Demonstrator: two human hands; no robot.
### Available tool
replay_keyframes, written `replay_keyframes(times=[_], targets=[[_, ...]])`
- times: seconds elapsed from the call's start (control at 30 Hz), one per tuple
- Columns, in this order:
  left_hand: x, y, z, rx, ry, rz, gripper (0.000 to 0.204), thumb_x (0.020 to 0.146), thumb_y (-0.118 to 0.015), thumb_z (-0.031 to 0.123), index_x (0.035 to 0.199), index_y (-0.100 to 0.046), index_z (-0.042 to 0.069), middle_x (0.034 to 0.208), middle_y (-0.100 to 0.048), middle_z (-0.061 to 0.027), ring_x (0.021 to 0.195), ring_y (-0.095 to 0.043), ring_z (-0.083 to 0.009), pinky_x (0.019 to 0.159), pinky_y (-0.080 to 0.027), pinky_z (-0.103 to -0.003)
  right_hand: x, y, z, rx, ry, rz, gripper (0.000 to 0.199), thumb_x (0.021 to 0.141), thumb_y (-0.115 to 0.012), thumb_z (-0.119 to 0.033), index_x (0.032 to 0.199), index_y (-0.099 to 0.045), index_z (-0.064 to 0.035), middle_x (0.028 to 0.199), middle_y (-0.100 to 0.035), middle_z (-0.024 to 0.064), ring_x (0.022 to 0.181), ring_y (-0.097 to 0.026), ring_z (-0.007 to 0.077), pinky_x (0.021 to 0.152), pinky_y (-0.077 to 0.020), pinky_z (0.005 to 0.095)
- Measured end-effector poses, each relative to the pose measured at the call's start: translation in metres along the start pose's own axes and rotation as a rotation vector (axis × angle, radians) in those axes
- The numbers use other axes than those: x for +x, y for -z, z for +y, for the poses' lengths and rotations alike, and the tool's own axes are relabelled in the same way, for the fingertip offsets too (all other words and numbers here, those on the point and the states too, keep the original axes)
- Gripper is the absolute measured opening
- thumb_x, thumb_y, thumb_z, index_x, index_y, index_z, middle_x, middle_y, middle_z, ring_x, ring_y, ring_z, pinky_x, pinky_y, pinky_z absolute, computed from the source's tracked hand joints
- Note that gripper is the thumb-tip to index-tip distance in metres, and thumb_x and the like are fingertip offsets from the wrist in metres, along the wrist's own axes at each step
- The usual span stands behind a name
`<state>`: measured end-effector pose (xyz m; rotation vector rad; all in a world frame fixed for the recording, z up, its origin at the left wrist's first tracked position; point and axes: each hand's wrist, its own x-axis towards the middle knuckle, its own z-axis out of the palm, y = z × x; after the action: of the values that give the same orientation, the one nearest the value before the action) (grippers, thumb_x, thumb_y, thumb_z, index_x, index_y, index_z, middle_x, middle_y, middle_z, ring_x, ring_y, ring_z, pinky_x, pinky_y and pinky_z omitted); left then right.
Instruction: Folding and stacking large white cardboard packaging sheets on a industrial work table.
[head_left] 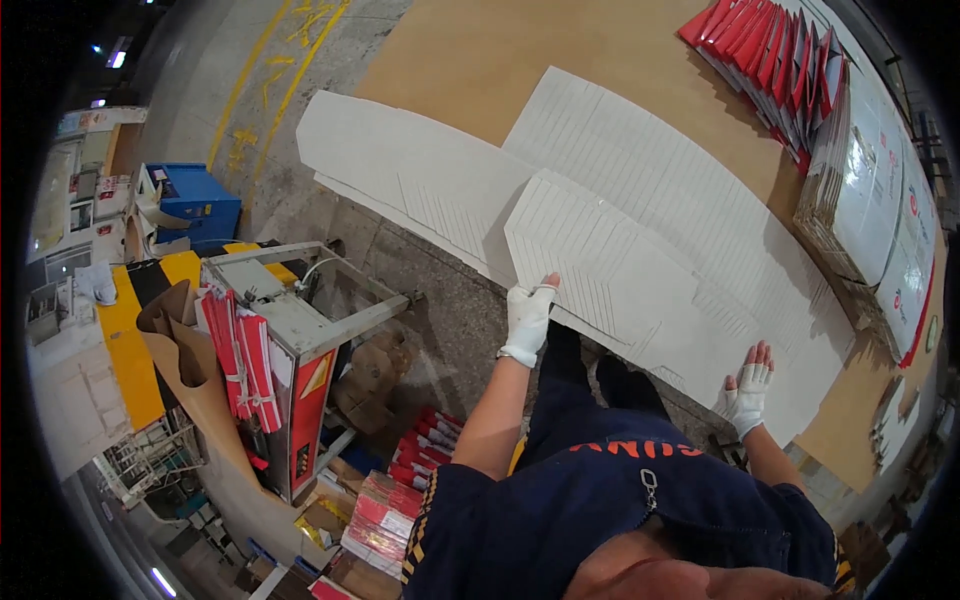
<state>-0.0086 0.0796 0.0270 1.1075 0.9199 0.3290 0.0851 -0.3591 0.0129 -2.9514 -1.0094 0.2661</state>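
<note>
Large white cardboard sheets, marked with rows of parallel lines, overlap on a brown-covered table in front of me. My left hand, in a white glove with bare fingertips, is closed at the near edge of the top sheet. One fingertip shows on the upper face, while the other fingers are mostly hidden. To the right, my right hand, gloved the same way, lies flat on the white sheets near their edge. Its fingers are stretched out and grip nothing.
Red folded pieces fan out at the far right, beside stacked white printed cardboard. Brown paper covers the table. A metal-framed machine stands left, near a blue box. Red-and-white bundles sit low beside me.
</note>
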Motion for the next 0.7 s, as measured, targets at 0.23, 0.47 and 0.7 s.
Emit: replay_keyframes(times=[0.23, 0.47, 0.7], targets=[[-0.004, -0.013, -0.003, 0.2, -0.088, 0.154, 0.023, 0.085, -0.063, 0.013, 0.099, -0.063, -0.005, 0.094, -0.066, -0.006, 0.085, -0.058, -0.0126, 0.075, -0.045, -0.027, -0.004, -0.007, 0.004, 0.028, 0.01, 0.032, 0.075, 0.086, -0.04, -0.044, 0.143, -0.015, -0.0014, 0.149, -0.013, 0.0197, 0.138, -0.008, 0.0368, 0.11, -0.0033, 0.0504], [-0.004, -0.021, -0.019, 0.262, -0.196, 0.253, 0.025, 0.085, -0.063, 0.013, 0.101, -0.061, -0.006, 0.093, -0.066, -0.0091, 0.083, -0.059, -0.0138, 0.075, -0.046, -0.029, -0.003, -0.01, 0.007, 0.002, 0.021, 0.039, 0.075, 0.087, -0.038, -0.045, 0.143, -0.015, -0.0014, 0.149, -0.012, 0.0198, 0.139, -0.007, 0.036, 0.11, -0.0037, 0.0505], [-0.012, 0.001, -0.012, 0.499, 0.038, 0.279, 0.033, 0.085, -0.063, 0.014, 0.111, -0.056, -0.004, 0.08, -0.063, -0.0053, 0.075, -0.06, -0.0124, 0.067, -0.047, -0.026, -0.002, -0.007, 0.003, 0.023, 0.014, 0.065, 0.073, 0.087, -0.038, -0.044, 0.142, -0.016, -0.0006, 0.148, -0.013, 0.02, 0.138, -0.009, 0.0364, 0.11, -0.0043, 0.0504]])
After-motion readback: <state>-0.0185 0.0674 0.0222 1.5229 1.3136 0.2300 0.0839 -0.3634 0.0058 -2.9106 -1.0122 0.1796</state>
